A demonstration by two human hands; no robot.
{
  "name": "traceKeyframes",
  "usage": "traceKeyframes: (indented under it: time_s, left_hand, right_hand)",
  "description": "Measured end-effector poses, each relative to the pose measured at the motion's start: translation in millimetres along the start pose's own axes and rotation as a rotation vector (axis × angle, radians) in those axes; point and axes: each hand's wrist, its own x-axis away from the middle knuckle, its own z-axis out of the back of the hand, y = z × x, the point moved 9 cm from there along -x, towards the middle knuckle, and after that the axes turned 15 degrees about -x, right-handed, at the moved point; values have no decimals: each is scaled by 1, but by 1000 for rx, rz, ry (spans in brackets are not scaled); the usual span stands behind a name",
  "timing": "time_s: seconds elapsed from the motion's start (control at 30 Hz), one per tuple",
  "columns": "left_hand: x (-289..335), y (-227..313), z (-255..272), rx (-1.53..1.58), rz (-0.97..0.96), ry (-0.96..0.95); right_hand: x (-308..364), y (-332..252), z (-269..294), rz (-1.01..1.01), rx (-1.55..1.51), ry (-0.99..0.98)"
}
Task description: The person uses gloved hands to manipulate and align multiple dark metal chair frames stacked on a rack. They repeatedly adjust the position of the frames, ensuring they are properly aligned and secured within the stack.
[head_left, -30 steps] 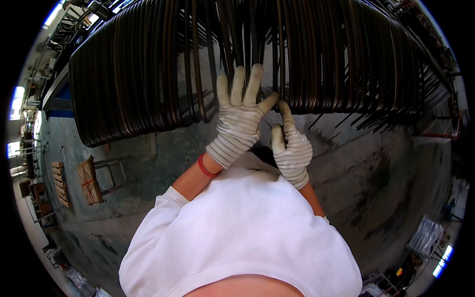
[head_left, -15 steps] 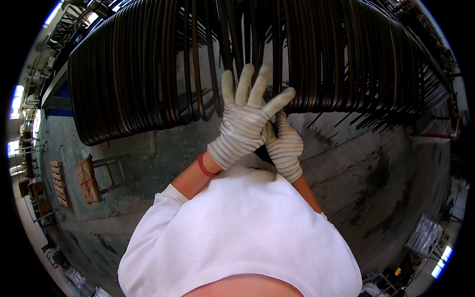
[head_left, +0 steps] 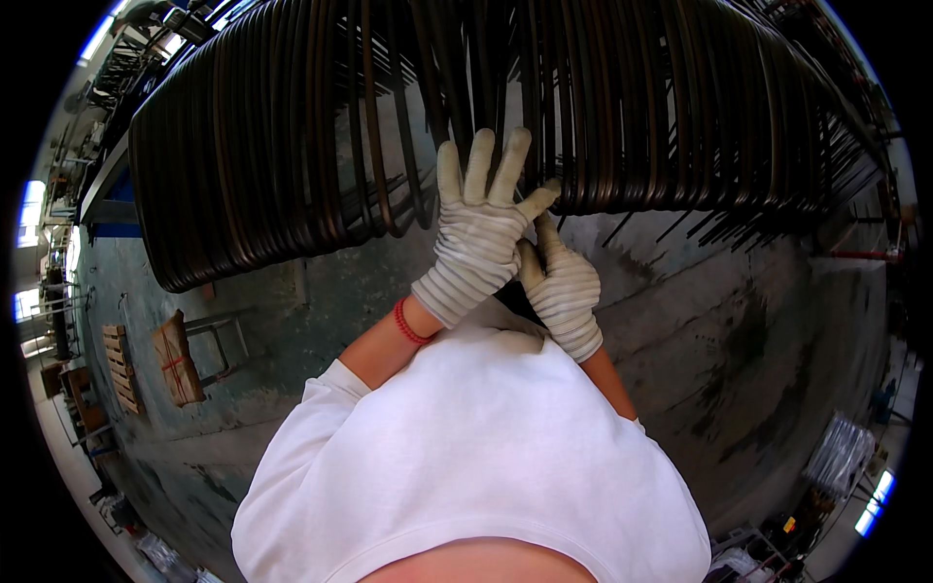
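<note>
My left hand [head_left: 479,219] wears a white work glove with ribbed folds at the wrist. It is open, fingers spread and pointing away from me, just in front of a rack of dark bent metal rods [head_left: 258,146]. A red beaded bracelet [head_left: 409,325] circles that wrist. Close beside and partly behind it is my right hand [head_left: 566,291], in a matching glove. Its forefinger stretches up toward the left thumb, and its own thumb stands apart, near the heel of the left hand. The remaining right fingers are hidden. No object shows in either hand.
More dark rods [head_left: 671,117] hang densely on the right, with loose ends jutting toward me. Over the floor at left are a wooden pallet [head_left: 120,369] and a brown wrapped bundle [head_left: 179,361] beside a metal frame. A plastic-wrapped stack [head_left: 838,455] stands at lower right.
My left thumb has drawn in closer to the palm. The right hand has shifted slightly down and to the right, and its forefinger shows more. The view has tilted a little.
</note>
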Motion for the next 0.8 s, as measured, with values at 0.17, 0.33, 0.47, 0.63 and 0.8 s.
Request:
traceKeyframes:
  time_s: [0.17, 0.33, 0.47, 0.63, 0.8]
  left_hand:
    - [2, 4, -7, 21, -17, -8]
    - [2, 10, -11, -42, -32, 0]
    - [0, 4, -3, 122, -55, -19]
    - [-4, -7, 5, 333, -2, 31]
    - [-8, 7, 2, 200, -23, 6]
  right_hand:
    - [11, 7, 27, 39, -253, 182]
    - [1, -8, 34, 72, -83, 179]
    - [0, -5, 25, 54, 3, 172]
    - [3, 15, 13, 57, -133, 201]
    - [0, 26, 6, -61, -140, 111]
